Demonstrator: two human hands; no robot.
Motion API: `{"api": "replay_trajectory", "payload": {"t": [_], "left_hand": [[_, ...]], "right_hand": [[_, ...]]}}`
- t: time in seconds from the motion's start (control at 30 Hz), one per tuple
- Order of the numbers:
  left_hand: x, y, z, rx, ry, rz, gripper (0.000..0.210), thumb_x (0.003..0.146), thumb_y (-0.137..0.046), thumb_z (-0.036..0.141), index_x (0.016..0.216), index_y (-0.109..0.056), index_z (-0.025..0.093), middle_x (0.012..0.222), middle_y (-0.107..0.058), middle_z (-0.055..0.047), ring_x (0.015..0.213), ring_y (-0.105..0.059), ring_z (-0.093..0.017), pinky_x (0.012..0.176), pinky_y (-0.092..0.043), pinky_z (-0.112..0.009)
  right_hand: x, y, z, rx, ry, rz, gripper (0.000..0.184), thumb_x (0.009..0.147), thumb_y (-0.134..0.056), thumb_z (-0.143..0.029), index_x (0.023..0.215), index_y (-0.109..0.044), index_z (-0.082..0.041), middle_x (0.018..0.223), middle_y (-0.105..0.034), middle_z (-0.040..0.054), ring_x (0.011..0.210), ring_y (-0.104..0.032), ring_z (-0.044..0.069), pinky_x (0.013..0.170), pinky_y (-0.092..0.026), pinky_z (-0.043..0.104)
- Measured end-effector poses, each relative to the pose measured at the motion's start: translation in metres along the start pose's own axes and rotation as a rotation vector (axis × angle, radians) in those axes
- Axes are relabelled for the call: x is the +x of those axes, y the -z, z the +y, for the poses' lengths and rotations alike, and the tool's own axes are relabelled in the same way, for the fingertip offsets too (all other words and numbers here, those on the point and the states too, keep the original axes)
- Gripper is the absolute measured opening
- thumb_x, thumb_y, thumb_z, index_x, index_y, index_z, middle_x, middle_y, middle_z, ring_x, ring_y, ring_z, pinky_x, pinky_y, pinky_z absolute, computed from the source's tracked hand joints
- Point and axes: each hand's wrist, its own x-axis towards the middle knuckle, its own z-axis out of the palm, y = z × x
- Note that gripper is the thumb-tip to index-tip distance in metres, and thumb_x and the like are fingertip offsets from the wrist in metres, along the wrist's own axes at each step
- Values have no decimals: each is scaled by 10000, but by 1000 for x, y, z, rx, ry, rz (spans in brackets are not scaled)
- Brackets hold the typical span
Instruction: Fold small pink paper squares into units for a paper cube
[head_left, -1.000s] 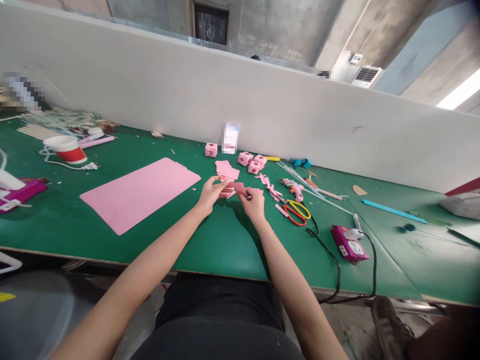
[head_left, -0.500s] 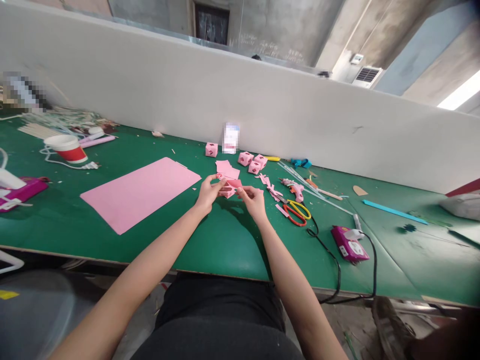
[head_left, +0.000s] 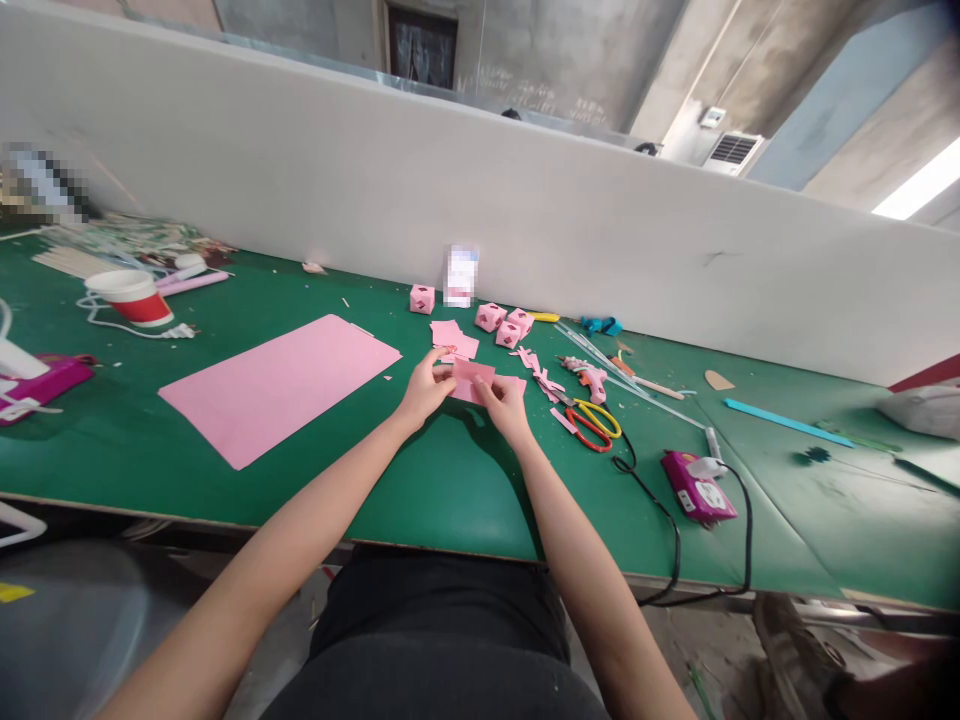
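Note:
Between my hands is a small folded piece of pink paper (head_left: 471, 384), held just above the green table. My left hand (head_left: 429, 388) pinches its left end, and my right hand (head_left: 501, 404) grips the right side with the thumb on its face. Just beyond lie loose pink paper squares (head_left: 455, 340). Several pink paper cubes with dark diamond cutouts (head_left: 491, 317) stand farther back. Right of my hands are pink paper scraps (head_left: 547, 383) and scissors (head_left: 596, 424) with one red and one yellow handle loop.
A large pink paper sheet (head_left: 281, 392) lies at left, near a red-and-white cup (head_left: 135, 298). A pink glue gun (head_left: 592, 382), its black cord and a magenta box (head_left: 697, 487) are at right. A white partition (head_left: 300, 170) bounds the back; a phone-like screen (head_left: 460, 276) leans there.
The pink paper in my hands has turned, so a broader flat face shows instead of the narrow folded shape. Both hands stay in nearly the same place.

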Motion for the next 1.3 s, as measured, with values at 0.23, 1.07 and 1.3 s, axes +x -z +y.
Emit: {"api": "replay_trajectory", "payload": {"t": [0.23,1.07,1.3], "left_hand": [[0,-1,3,26,10,3,612,697,-619,118,1305,-560,153,824,-725,-26,658,-639,-135,629,-498,-238],[2,2,3,-50,41,99,569,713,-806,356,1192,-577,151,820,-716,-45,657,-650,-160,608,-532,-274],[2,1,10,-177,171,50,563,687,-838,303,1167,-584,155,840,-711,-49,650,-647,-140,591,-530,-255]], "right_hand": [[1,1,5,106,-68,41,620,809,-538,-791,581,-420,-227,547,-409,-29,532,-398,121,492,-335,267],[2,1,-2,337,-158,82,430,766,-670,-555,1034,-675,-218,888,-729,48,759,-668,177,604,-525,271],[-2,0,-4,334,-108,-84,599,616,-831,-367,1180,-656,-262,1138,-726,56,907,-687,194,775,-569,320]]}}
